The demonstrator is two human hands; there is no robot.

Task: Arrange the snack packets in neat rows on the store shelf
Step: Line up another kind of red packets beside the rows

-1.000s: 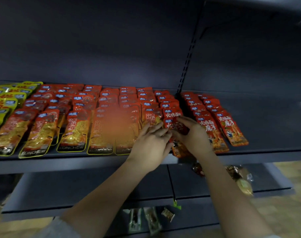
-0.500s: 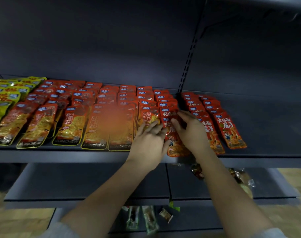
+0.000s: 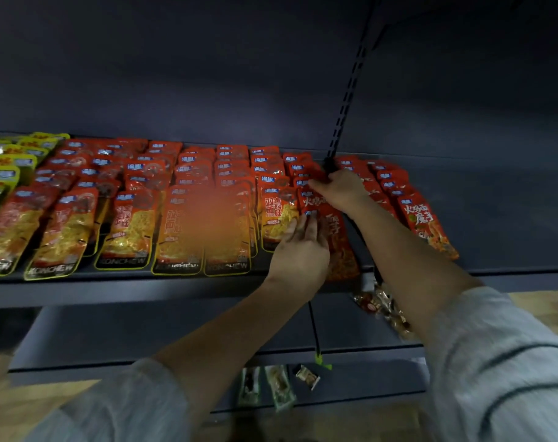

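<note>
— Two hands on the shelf (image 3: 143, 287)?
— Yes. The left hand (image 3: 298, 250) lies flat, fingers straight, pressing on the front red packet (image 3: 343, 247) near the shelf's front edge.
— And the right hand (image 3: 341, 189)?
— Farther back in that row, fingers curled onto the overlapping red packets (image 3: 298, 173); whether its grip pinches one, I cannot tell.
— Neighbours?
— Orange packets (image 3: 178, 231) in rows to the left, yellow-green ones (image 3: 3, 167) at the far left.

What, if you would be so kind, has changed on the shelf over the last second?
The right hand has reached further back along the red packet row, fingers on the rear packets. The left hand stays flat on the front red packet. The orange packets and yellow packets have not moved.
</note>
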